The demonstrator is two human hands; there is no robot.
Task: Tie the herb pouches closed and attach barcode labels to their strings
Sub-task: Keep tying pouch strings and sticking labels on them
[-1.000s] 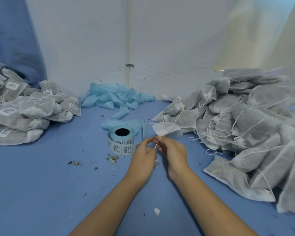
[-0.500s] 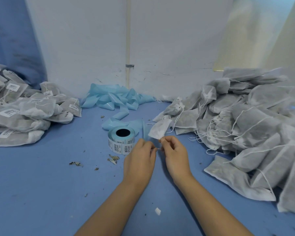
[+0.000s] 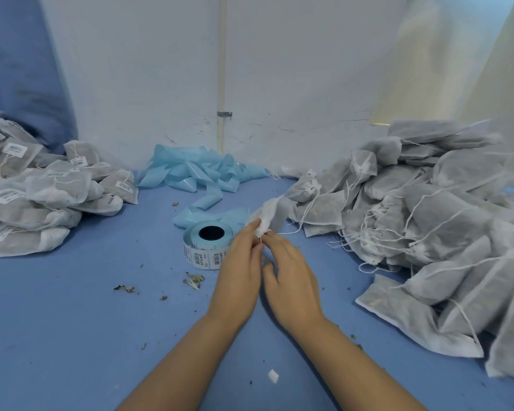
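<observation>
Currently, your left hand [image 3: 239, 271] and right hand [image 3: 291, 280] meet at the centre of the frame, above the blue desk [image 3: 72, 321]. The left hand's fingers are curled, and its fingertips pinch the bunched neck of a white herb pouch [image 3: 269, 216] that rises toward the upper right of the hands. The right hand's thumb and forefinger pinch the thin white string [image 3: 282, 232] just below the pouch neck, with the remaining fingers loosely bent; whether a knot is formed cannot be told at this size.

Just left of the hands, touching the desk, stands the barcode label roll [image 3: 207, 244], its core hole facing up and printed labels visible on its outer face. Behind the roll, a strip of light blue backing paper [image 3: 196, 176] runs up to a crumpled heap against the white wall at centre frame.

At the right of the frame, a large pile of unlabelled pouches [image 3: 428, 218] lies with loose strings trailing over it. At the left of the frame, a smaller pile of labelled pouches [image 3: 42, 191] lies with white barcode tags showing.

Dried herb fragments [image 3: 193, 280] are scattered on the desk left of and below the roll. A small white paper scrap [image 3: 273, 376] lies between your forearms at lower centre.
</observation>
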